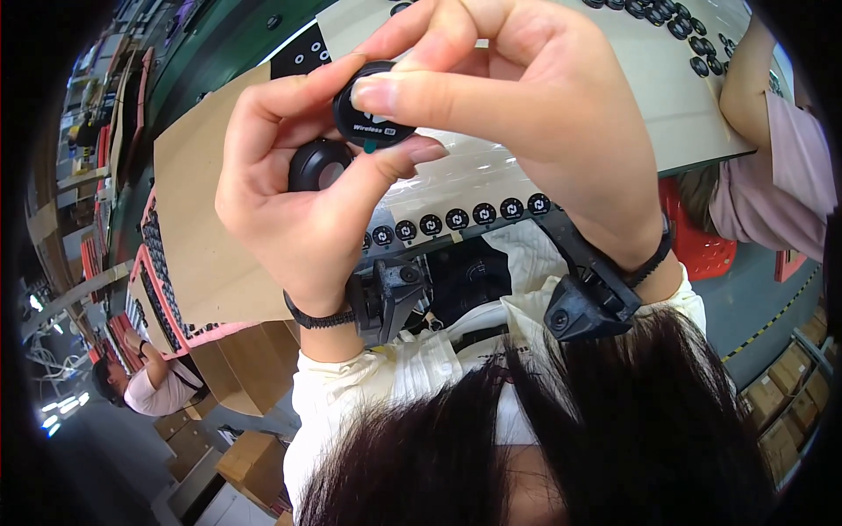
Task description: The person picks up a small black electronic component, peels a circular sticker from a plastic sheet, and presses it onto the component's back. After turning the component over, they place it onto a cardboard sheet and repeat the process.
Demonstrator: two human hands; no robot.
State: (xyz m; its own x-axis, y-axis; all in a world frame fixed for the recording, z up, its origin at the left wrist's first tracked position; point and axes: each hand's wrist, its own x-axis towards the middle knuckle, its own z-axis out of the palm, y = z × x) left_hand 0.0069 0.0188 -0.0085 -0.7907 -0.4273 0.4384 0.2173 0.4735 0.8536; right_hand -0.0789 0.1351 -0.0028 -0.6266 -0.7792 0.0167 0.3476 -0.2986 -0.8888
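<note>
In front of me, both hands hold a round black disc with white print on its face and a small green tab at its lower edge. My left hand pinches the disc by its rim between fingers and thumb. A second round black part with a paler centre rests in the curl of that same hand. My right hand lays its thumb across the disc's face, hiding part of the print; its other fingers are bent behind. Below the hands, a row of similar black discs lines the table's near edge.
Brown cardboard covers the table's left part. More black round parts lie at the far right, near another person's arm. A red stool stands at the right. Pink-edged trays and a seated person are at the left.
</note>
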